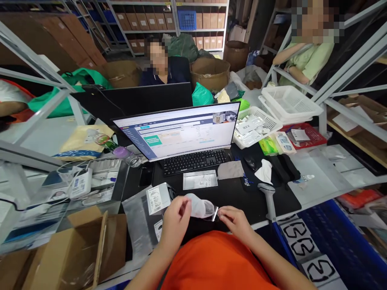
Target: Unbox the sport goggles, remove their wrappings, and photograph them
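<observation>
A soft, whitish item (198, 206) with a clear plastic end lies between my two hands, low over the black desk mat. My left hand (177, 215) is closed at its left end, with thumb and fingertips pressed together. At the other side, my right hand (237, 221) pinches the clear plastic end, close to a shiny silver strip. What the item is, I cannot make out. Left of my left hand stands a white printed box (157, 199). Just beyond the item are an open white box (200, 180) and a grey cloth-like piece (230, 170).
A monitor (181, 133) and keyboard (196, 161) stand ahead. To the right are a mouse (250, 162), a barcode scanner (268, 199) and a white basket (256, 127) of packets. An open carton (99, 241) sits left. Two people are beyond the desk; part of another shows at left.
</observation>
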### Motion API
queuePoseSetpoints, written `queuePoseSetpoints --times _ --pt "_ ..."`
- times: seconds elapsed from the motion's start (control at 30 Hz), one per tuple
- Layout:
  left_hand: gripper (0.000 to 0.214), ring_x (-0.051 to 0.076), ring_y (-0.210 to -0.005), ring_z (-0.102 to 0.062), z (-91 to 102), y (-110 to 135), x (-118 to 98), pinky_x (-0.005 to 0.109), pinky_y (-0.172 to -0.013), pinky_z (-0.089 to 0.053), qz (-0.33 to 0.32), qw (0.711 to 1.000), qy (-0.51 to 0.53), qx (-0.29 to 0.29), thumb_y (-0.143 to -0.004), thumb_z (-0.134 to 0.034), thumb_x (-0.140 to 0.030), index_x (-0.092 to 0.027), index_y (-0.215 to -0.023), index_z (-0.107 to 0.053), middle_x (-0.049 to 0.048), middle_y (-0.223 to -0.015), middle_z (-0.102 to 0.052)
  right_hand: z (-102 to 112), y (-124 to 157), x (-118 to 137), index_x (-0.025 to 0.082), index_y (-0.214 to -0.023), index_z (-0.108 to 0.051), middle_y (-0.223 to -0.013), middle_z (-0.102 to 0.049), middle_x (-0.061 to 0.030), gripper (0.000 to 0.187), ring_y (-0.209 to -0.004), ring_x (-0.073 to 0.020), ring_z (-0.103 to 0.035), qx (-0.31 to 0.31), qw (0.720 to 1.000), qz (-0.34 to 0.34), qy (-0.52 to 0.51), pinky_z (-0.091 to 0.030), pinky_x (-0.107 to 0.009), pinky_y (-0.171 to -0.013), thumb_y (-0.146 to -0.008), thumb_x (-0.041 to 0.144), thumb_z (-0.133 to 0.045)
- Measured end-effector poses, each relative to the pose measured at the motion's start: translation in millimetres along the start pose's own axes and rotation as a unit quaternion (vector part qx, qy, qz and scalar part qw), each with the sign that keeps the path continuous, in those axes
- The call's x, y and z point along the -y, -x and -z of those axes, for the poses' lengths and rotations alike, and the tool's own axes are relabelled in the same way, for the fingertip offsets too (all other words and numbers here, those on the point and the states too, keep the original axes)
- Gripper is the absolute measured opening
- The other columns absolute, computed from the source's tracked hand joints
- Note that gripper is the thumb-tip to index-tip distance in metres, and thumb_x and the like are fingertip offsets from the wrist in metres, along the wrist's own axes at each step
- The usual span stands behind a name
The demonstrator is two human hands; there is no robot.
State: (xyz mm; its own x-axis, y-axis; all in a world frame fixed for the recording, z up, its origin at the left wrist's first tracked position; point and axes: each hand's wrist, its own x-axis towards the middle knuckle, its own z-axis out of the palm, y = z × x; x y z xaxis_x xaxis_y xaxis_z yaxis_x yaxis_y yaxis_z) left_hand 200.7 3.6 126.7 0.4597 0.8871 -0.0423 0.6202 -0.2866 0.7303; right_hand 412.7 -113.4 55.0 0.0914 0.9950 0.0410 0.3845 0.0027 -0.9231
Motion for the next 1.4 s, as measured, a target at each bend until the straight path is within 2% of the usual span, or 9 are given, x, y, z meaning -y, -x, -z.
queuePoseSetpoints --times 0.07,0.23,0.37,0.6,0.87,0.97,1.07,1.27,1.4 --pt "0.034 0.016 -0.059 -0.055 -8.5 25 15 0.026 -0.057 -0.043 0.038 0.997 0.021 -0.056 -0.094 -0.047 -0.045 -0.021 -0.075 -0.062 -0.0004 -0.064 -0.059 -9 3 -5 0.02 -0.088 -0.077 -0.096 -0.077 -0.0106 0.021 -0.092 -0.0236 -0.073 -0.026 0.998 -0.038 -0.033 -0.057 -0.035 -0.085 -0.093 0.029 -0.059" --pt "0.029 0.014 -0.057 -0.055 -38.7 59 36 0.024 -0.056 -0.038 0.078 0.996 -0.036 0.007 -0.088 -0.056 -0.043 -0.02 -0.072 -0.061 -0.0008 -0.063 -0.06 -32 2 -3 0.018 -0.084 -0.079 -0.095 -0.077 -0.0129 0.026 -0.09 -0.0265 -0.073 -0.045 0.985 -0.114 -0.12 -0.059 -0.037 -0.081 -0.086 0.042 -0.068" --pt "0.031 0.015 -0.059 -0.061 -49.0 53 30 0.025 -0.056 -0.033 0.136 0.982 -0.118 0.049 -0.087 -0.059 -0.043 -0.02 -0.065 -0.062 0.0006 -0.063 -0.066 -46 -4 8 0.018 -0.077 -0.078 -0.089 -0.077 -0.0116 0.031 -0.084 -0.0266 -0.072 -0.036 0.979 -0.126 -0.158 -0.059 -0.037 -0.075 -0.082 0.048 -0.071" --pt "0.039 0.02 -0.063 -0.065 -52.3 43 31 0.028 -0.055 -0.03 0.154 0.977 -0.148 -0.021 -0.096 -0.046 -0.039 -0.02 -0.065 -0.059 0.0069 -0.067 -0.071 -55 -2 29 0.02 -0.071 -0.074 -0.089 -0.076 -0.0092 0.021 -0.088 -0.0256 -0.072 0.004 0.993 -0.068 -0.096 -0.057 -0.035 -0.078 -0.086 0.032 -0.066" --pt "0.035 0.018 -0.067 -0.064 -52.1 64 36 0.028 -0.063 -0.042 -0.063 0.989 -0.13 0.011 -0.099 -0.032 -0.023 -0.021 -0.076 -0.058 0.0057 -0.07 -0.063 -52 -2 24 0.022 -0.093 -0.078 -0.1 -0.075 -0.0109 0.02 -0.098 -0.0281 -0.07 -0.085 0.994 -0.012 0.062 -0.059 -0.045 -0.087 -0.093 0.022 -0.058" --pt "0.035 0.018 -0.061 -0.06 -47.0 66 34 0.029 -0.059 -0.04 -0.143 0.978 -0.146 -0.043 -0.1 -0.03 -0.017 -0.02 -0.08 -0.058 0.005 -0.066 -0.059 -48 -3 27 0.022 -0.098 -0.078 -0.131 -0.064 -0.0151 0.019 -0.13 -0.0365 -0.051 -0.127 0.972 0.046 0.191 -0.056 -0.054 -0.095 -0.092 0.02 -0.059" --pt "0.031 0.018 -0.056 -0.056 -46.4 60 24 0.03 -0.053 -0.037 -0.252 0.952 -0.161 -0.059 -0.098 -0.035 -0.013 -0.02 -0.075 -0.055 0.0038 -0.063 -0.057 -45 -8 31 0.023 -0.096 -0.079 -0.148 -0.051 -0.0138 0.023 -0.142 -0.0388 -0.037 -0.142 0.957 0.06 0.245 -0.056 -0.056 -0.093 -0.09 0.014 -0.059" --pt "0.031 0.015 -0.055 -0.058 -50.6 49 4 0.029 -0.051 -0.04 -0.357 0.924 -0.137 0.023 -0.097 -0.039 -0.016 -0.021 -0.071 -0.056 0.0017 -0.062 -0.06 -41 -22 25 0.023 -0.088 -0.081 -0.127 -0.07 -0.0134 0.031 -0.119 -0.0318 -0.063 -0.107 0.98 0.103 0.134 -0.056 -0.052 -0.094 -0.086 0.006 -0.055" --pt "0.024 0.019 -0.069 -0.067 -38.2 54 10 0.031 -0.061 -0.052 -0.397 0.91 -0.118 -0.019 -0.099 -0.047 -0.035 -0.018 -0.101 -0.064 0.0069 -0.081 -0.071 -29 -19 21 0.023 -0.089 -0.082 -0.11 -0.076 -0.0122 0.026 -0.098 -0.0274 -0.073 -0.103 0.992 0.049 0.045 -0.061 -0.041 -0.082 -0.086 0.012 -0.058"
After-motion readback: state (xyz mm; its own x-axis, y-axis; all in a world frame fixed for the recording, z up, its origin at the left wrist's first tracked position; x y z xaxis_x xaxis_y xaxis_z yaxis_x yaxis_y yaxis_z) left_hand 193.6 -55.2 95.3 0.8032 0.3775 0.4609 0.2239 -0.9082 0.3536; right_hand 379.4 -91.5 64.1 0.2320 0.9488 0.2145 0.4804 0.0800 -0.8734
